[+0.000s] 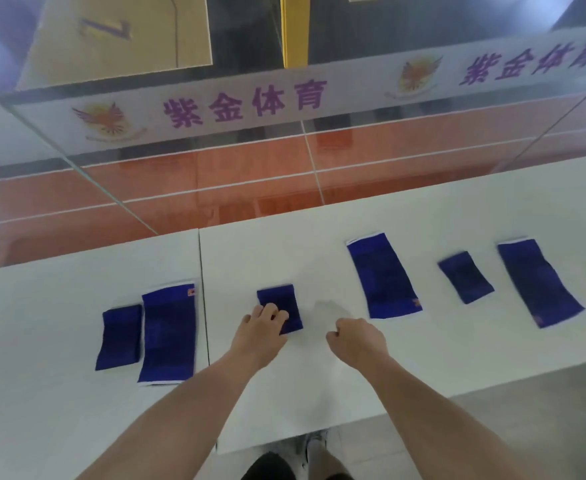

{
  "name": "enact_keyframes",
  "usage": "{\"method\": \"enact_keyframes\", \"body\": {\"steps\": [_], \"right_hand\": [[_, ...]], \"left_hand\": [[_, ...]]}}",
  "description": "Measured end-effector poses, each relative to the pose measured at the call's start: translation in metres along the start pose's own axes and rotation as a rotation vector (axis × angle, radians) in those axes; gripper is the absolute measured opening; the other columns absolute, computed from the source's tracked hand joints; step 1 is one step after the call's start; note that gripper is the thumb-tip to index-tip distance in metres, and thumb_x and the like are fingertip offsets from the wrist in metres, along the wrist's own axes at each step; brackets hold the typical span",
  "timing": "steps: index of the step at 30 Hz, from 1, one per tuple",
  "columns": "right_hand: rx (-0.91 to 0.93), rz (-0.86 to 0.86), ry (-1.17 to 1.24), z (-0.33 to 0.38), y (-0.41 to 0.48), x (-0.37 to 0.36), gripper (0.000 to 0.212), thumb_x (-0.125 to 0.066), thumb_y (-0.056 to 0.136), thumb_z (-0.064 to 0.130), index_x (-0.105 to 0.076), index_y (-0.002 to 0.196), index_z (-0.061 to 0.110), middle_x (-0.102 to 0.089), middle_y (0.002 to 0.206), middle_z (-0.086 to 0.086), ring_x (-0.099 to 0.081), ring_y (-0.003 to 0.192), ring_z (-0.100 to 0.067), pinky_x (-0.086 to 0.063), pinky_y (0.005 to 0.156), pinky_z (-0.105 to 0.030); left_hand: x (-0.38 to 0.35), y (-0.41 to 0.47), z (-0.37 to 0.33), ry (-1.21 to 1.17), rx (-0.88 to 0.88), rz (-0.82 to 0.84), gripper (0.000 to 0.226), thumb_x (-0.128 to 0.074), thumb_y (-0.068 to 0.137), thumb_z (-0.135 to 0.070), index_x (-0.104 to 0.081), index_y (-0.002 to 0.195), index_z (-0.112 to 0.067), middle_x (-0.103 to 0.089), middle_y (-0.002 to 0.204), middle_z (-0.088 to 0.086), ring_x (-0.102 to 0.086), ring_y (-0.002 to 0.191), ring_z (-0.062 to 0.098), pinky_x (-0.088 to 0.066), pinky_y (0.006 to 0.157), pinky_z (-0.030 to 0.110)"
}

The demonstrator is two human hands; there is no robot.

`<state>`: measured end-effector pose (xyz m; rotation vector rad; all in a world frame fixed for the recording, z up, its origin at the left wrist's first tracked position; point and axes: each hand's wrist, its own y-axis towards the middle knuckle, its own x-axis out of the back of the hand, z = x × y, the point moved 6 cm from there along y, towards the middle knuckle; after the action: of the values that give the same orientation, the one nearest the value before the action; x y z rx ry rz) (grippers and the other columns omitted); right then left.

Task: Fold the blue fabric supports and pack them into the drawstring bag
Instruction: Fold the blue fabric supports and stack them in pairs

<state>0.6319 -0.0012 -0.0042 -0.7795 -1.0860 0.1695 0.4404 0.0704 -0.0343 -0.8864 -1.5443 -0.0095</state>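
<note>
White worktop along a glass wall, sports court beyond.
The long white laminate worktop [319, 393] is made of two slabs that meet at a seam. Clear glass panels [423, 161] behind it carry a white banner strip [347, 88] with purple characters and winged emblems. Through the glass lies an orange court floor [146, 188] with white lines.

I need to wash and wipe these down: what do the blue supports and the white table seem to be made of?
Blue supports: seemingly soft knitted stretch fabric, matte; they lie flat and limp, some with white-trimmed ends. Fibre cannot be told. White table: hard, smooth board, probably laminate or painted; faint sheen, with a straight seam between panels.
</note>
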Motion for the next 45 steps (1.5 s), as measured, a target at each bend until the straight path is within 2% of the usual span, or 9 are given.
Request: {"method": "enact_keyframes", "body": {"steps": [4,9,12,17,20,25,34,39,45], "right_hand": [[-0.02,-0.008,0.017,-0.028,0.002,-0.003,0.02,-0.04,0.091,0.032,-0.052,0.082,0.019,-0.058,0.079,0.0,-0.059,0.076,-0.024,-0.049,0.069,-0.033],[-0.03,-0.031,0.079,-0.044,-0.01,0.007,0.017,-0.042,0.091,0.034,-0.05,0.085,0.02,-0.061,0.082,0.0,-0.06,0.077,-0.023,-0.052,0.071,-0.037],[-0.029,-0.039,0.084,-0.047,-0.022,0.024,0.011,-0.046,0.091,0.031,-0.049,0.093,0.02,-0.063,0.087,-0.001,-0.061,0.079,-0.025,-0.055,0.074,-0.04],[-0.027,-0.14,0.15,-0.05,-0.045,0.064,0.011,-0.049,0.094,0.032,-0.051,0.097,0.021,-0.06,0.087,0.005,-0.061,0.081,-0.023,-0.05,0.071,-0.036],[-0.006,-0.174,0.192,-0.056,-0.055,0.09,0.046,-0.059,0.087,0.044,-0.051,0.129,0.027,-0.059,0.119,0.006,-0.058,0.11,-0.023,-0.049,0.09,-0.039],[-0.082,-0.193,0.422,-0.104,-0.058,0.129,0.012,-0.059,0.087,0.025,-0.056,0.075,0.024,-0.063,0.075,0.006,-0.059,0.072,-0.018,-0.045,0.06,-0.025],[-0.214,-0.125,0.642,-0.241,-0.015,0.162,0.023,-0.059,0.092,0.032,-0.069,0.088,0.011,-0.077,0.073,0.001,-0.067,0.07,-0.015,-0.05,0.066,-0.031],[-0.295,0.077,0.663,-0.31,0.029,0.149,0.009,-0.058,0.092,0.013,-0.064,0.088,0.008,-0.077,0.092,-0.01,-0.073,0.088,-0.025,-0.056,0.078,-0.038],[-0.343,0.08,0.71,-0.349,0.059,0.146,0.018,-0.055,0.093,0.017,-0.067,0.083,0.009,-0.072,0.073,-0.003,-0.065,0.061,-0.015,-0.053,0.057,-0.026]], "left_hand": [[-0.011,0.012,0.001,0.099,-0.024,-0.098,0.038,-0.068,0.088,-0.039,-0.06,0.117,-0.015,-0.05,0.123,0.003,-0.052,0.108,0.025,-0.049,0.083,0.037],[-0.004,0.012,-0.01,0.314,-0.156,-0.186,0.024,-0.087,0.062,-0.017,-0.066,0.072,-0.009,-0.06,0.077,0.007,-0.057,0.061,0.026,-0.041,0.048,0.032],[0.009,0.015,-0.032,0.354,-0.227,-0.124,0.008,-0.075,0.071,-0.009,-0.067,0.074,-0.01,-0.062,0.078,0.007,-0.059,0.064,0.028,-0.038,0.049,0.033],[0.079,0.008,-0.1,-0.069,-0.284,-0.138,0.021,-0.052,0.094,-0.024,-0.065,0.107,-0.015,-0.066,0.103,0.005,-0.064,0.09,0.03,-0.052,0.076,0.041],[0.115,0.005,-0.143,-0.268,-0.39,-0.091,0.018,-0.046,0.1,-0.021,-0.063,0.105,-0.018,-0.066,0.097,0.0,-0.06,0.085,0.021,-0.049,0.077,0.036],[0.147,0.029,-0.194,-0.485,-0.341,-0.123,0.016,-0.047,0.102,-0.019,-0.062,0.102,-0.017,-0.068,0.094,0.0,-0.062,0.084,0.018,-0.052,0.079,0.039],[0.129,0.124,-0.287,-0.591,-0.123,-0.099,0.012,-0.053,0.101,-0.025,-0.063,0.096,-0.021,-0.066,0.087,-0.007,-0.06,0.081,0.01,-0.039,0.067,0.022],[0.093,0.174,-0.334,-0.603,-0.001,-0.02,0.016,-0.055,0.099,-0.022,-0.065,0.086,-0.02,-0.066,0.083,-0.003,-0.06,0.075,0.013,-0.042,0.061,0.023],[0.075,0.207,-0.363,-0.502,0.038,-0.05,0.026,-0.048,0.097,-0.014,-0.062,0.076,-0.008,-0.062,0.07,0.003,-0.056,0.066,0.018,-0.042,0.059,0.029]]}}
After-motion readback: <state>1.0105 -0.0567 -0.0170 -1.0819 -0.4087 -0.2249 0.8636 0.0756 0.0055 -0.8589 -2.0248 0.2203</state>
